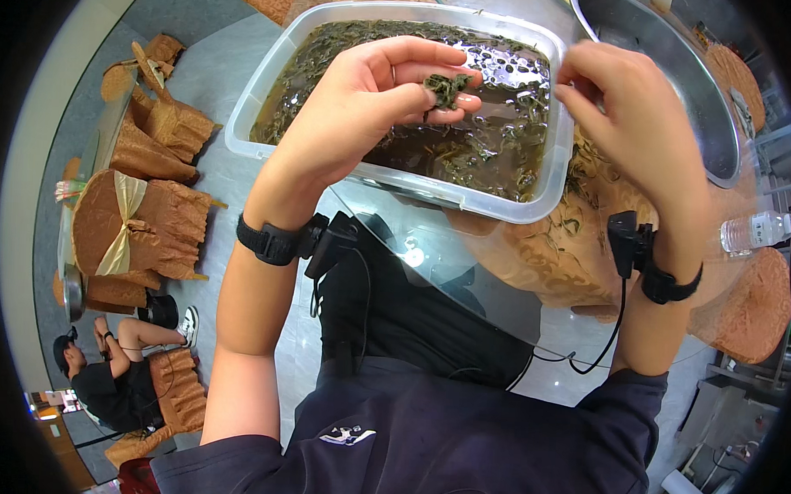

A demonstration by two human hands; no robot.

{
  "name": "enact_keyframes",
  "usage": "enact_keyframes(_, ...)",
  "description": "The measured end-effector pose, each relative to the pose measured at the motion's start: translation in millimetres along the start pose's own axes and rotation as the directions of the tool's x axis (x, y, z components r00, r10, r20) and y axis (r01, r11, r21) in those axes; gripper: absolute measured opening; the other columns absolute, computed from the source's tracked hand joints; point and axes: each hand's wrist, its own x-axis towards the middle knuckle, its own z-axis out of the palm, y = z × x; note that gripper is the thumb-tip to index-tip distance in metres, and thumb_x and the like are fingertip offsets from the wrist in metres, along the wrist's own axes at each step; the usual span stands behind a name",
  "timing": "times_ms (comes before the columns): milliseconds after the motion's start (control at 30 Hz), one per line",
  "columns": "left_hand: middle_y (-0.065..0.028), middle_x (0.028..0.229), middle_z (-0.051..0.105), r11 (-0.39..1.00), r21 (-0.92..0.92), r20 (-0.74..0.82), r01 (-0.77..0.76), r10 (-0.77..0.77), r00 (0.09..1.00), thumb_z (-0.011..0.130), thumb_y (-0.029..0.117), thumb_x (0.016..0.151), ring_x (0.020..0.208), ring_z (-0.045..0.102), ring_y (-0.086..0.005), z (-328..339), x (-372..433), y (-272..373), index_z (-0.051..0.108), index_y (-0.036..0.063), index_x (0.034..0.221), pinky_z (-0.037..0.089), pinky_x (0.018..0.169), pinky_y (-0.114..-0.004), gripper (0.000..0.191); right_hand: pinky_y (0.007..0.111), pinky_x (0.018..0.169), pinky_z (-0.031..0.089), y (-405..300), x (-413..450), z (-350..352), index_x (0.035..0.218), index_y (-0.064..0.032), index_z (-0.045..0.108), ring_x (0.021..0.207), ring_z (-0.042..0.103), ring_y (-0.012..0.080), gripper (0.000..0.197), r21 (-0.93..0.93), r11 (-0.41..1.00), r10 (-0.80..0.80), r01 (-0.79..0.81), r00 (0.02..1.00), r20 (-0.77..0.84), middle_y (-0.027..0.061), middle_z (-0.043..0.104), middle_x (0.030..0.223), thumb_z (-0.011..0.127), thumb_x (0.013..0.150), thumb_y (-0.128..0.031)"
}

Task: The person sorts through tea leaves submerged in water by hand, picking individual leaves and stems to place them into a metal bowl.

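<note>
My left hand [401, 84] is raised above a clear plastic tub [508, 212]. A small clump of wet dark-green leaves [445, 90] lies in it, held between the thumb and fingers. Brown liquid [398, 159] fills much of the tub, and many loose leaves [457, 164] float in it. My right hand [626, 98] hovers by the tub's right rim, its fingers curled and the thumb near the index finger. Its palm side is turned away, so whether anything small is pinched there is hidden.
An oval steel basin [713, 134] stands right of the tub on a glass tabletop [428, 248]. Leaf scraps [569, 227] lie beside the tub. A water bottle [755, 232] is farther right. Cloth-covered chairs [154, 225] and a seated person [113, 387] are at left.
</note>
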Motion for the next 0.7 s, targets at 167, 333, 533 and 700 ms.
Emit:
enact_keyframes(167, -0.0168, 0.131, 0.070, 0.998, -0.014, 0.063, 0.061, -0.060, 0.996, 0.064, -0.002, 0.101, 0.114, 0.073, -0.0223, -2.6, -0.1, 2.5, 0.061, -0.0050, 0.138, 0.062, 0.099, -0.034, 0.037, 0.042, 0.069, 0.053, -44.3, 16.9, 20.2, 0.096, -0.0012, 0.071, 0.077, 0.067, 0.0326, 0.014, 0.531, 0.844, 0.002, 0.070, 0.991, -0.134, 0.0147, 0.068, 0.084, 0.070, 0.089, -0.014)
enact_keyframes(333, -0.0121, 0.123, 0.072, 0.998, 0.027, 0.007, 0.050, -0.051, 0.999, 0.071, -0.001, 0.097, 0.109, 0.073, -0.0188, -1.8, -0.6, -0.3, 0.063, -0.0047, 0.133, 0.063, 0.095, -0.033, 0.037, 0.042, 0.071, 0.054, -55.8, 20.9, 38.9, 0.097, -0.0018, 0.071, 0.080, 0.069, 0.0342, 0.014, 0.553, 0.823, -0.028, 0.132, 0.981, -0.193, 0.0158, 0.069, 0.088, 0.070, 0.088, -0.013)
enact_keyframes(533, -0.0110, 0.119, 0.073, 0.995, 0.073, 0.004, 0.064, -0.064, 0.998, 0.073, 0.001, 0.096, 0.104, 0.073, -0.0166, 0.4, -0.4, 2.5, 0.065, -0.0047, 0.129, 0.063, 0.093, -0.032, 0.034, 0.043, 0.070, 0.054, -51.1, 18.8, 38.7, 0.095, -0.0009, 0.070, 0.077, 0.068, 0.0364, 0.011, 0.594, 0.801, 0.000, 0.074, 0.992, -0.123, 0.0173, 0.068, 0.082, 0.069, 0.088, -0.009)
enact_keyframes(700, -0.0106, 0.115, 0.074, 0.990, 0.115, -0.014, 0.076, -0.075, 0.997, 0.073, 0.001, 0.096, 0.101, 0.074, -0.0164, 1.1, -1.3, 1.8, 0.066, -0.0040, 0.126, 0.062, 0.090, -0.030, 0.031, 0.042, 0.069, 0.054, -55.2, 20.2, 36.9, 0.095, 0.0008, 0.068, 0.076, 0.068, 0.0358, 0.011, 0.616, 0.786, 0.034, 0.052, 0.991, -0.128, 0.0186, 0.068, 0.080, 0.068, 0.091, -0.009)
